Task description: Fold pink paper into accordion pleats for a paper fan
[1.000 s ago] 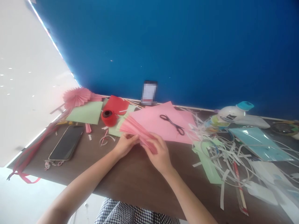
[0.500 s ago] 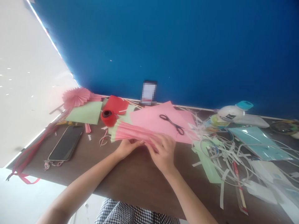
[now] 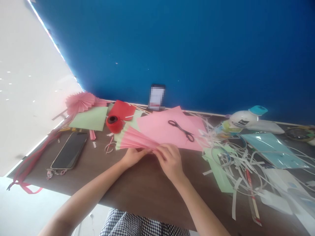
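Observation:
A pink pleated paper fan [image 3: 135, 139] lies spread out to the left on the brown table [image 3: 137, 186]. My left hand [image 3: 133, 156] pinches its narrow end from the left. My right hand [image 3: 169, 160] pinches the same end from the right, fingers pressed together on the folds. Both hands meet near the table's middle. Just behind them lies a flat pink sheet [image 3: 169, 127] with black scissors [image 3: 181, 130] on top.
A dark phone [image 3: 70, 150] lies at the left. A red ribbon roll [image 3: 114, 123], green sheets [image 3: 90, 118] and a finished pink paper rosette [image 3: 80, 101] sit behind it. White paper strips [image 3: 236, 157], a glue bottle [image 3: 246, 119] and plastic packets [image 3: 273, 150] clutter the right side.
The pleated paper turned from pointing up-left to lying nearly level and fanned out wider at its left end. Both hands shifted slightly right and closed on its narrow end.

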A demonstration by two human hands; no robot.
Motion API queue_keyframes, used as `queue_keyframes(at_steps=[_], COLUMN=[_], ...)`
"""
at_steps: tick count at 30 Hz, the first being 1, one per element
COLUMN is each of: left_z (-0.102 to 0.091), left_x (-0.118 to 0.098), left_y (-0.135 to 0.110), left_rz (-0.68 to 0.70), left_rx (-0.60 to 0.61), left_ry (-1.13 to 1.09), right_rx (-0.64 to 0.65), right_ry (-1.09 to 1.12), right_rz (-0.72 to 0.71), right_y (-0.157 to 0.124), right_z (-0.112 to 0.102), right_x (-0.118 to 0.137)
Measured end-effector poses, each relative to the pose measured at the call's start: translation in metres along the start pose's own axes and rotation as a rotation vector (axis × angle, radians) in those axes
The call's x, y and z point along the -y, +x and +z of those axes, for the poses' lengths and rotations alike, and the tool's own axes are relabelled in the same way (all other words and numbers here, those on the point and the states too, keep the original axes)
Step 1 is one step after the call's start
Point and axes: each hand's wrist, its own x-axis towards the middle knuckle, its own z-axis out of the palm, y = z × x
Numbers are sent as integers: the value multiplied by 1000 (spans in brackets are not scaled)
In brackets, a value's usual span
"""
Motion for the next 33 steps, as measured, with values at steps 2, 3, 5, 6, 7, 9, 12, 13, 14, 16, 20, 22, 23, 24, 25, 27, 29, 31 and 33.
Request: queue_keyframes(at_steps=[2,3,5,6,7,9,12,13,14,16,20,22,23,24,25,27,29,31,33], left_z=[0,0,1,0,0,0,0,1,2,4,9,9,8,7,5,4,3,5,7], left_x=[0,0,2,3,5,9,12,12,12,11,9,11,13,14,16,18,16,11,5], left_y=[0,0,2,3,4,7,11,12,13,13,12,13,14,14,15,16,16,14,11], left_rz=[21,38,69,78,77,54,14,7,4,10,30,33,39,49,64,108,157,197,224], left_rx=[-27,-40,-58,-72,-87,-118,-64,-32,-14,-23,-32,-23,-26,-34,-42,-50,-47,-36,-9], left_ry=[18,22,25,23,18,-8,-114,-163,-216,-315,-394,-373,-350,-319,-281,-188,-81,27,102], right_rx=[9,10,11,10,9,11,21,26,28,38,103,128,124,106,72,-5,-28,24,88], right_ry=[11,9,-14,-34,-55,-96,-146,-164,-184,-220,-203,-115,-54,13,79,201,340,518,700], right_rz=[3,4,1,-6,-14,-40,-90,-108,-125,-150,-178,-160,-127,-75,-3,182,383,567,716], right_y=[-1,-1,0,0,1,1,1,0,0,-2,-4,-4,-3,-3,-2,-1,1,3,6], right_z=[0,0,-1,-2,-3,-4,-4,-3,-2,1,6,6,6,6,5,4,4,4,4], right_x=[-1,-2,-3,-3,-4,-5,-7,-7,-7,-5,3,6,7,7,7,4,2,0,0])
